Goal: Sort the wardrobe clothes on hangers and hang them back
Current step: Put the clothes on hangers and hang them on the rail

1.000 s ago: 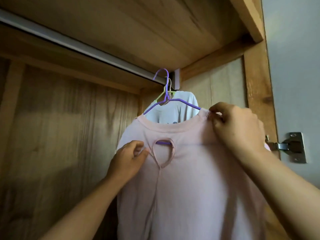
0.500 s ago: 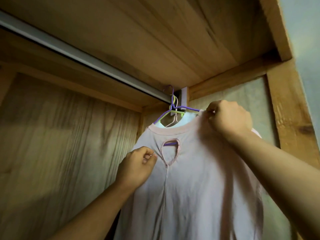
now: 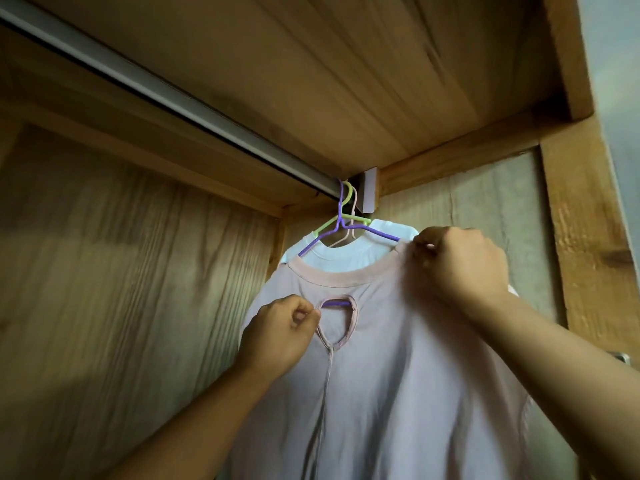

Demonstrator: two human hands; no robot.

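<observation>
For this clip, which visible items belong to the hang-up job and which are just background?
In the job:
pink top
purple hanger
rail
left hand, pinching the keyhole edge
right hand, pinching the shoulder

Background:
white shirt behind
green hanger
wood back panel

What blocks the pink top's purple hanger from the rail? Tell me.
Nothing visible does: the purple hanger is already hooked over the rail, just in front of the green hanger. The left hand and right hand pinch the pink top directly.
</observation>
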